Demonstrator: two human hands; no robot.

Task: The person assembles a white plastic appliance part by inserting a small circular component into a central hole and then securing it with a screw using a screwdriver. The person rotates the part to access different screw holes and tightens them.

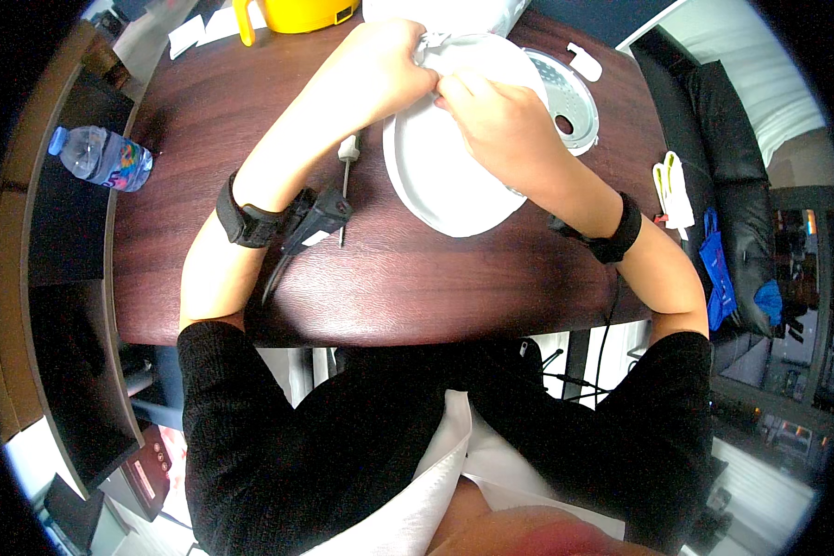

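A white oval plastic cover (445,181) with a raised rim lies before me, toward the far side of the table. My left hand (394,69) is bent over its far left edge with curled fingers, beside a small white piece (433,41) at the rim. Close against it, my right hand (500,120) has thumb and fingers pinched together above the cover. What the fingertips hold is hidden. Under my left forearm lies a screwdriver (346,181) with a light handle and a long metal shaft. Partly behind the cover rests a round grey perforated disc (579,97) with a hole.
A yellow container with a handle (306,14) stands at the far left, near white papers (187,37). A white bag-like thing (449,14) is at the back. Left sits a water bottle (102,157); right are a small white part (585,63) and white gloves (674,190).
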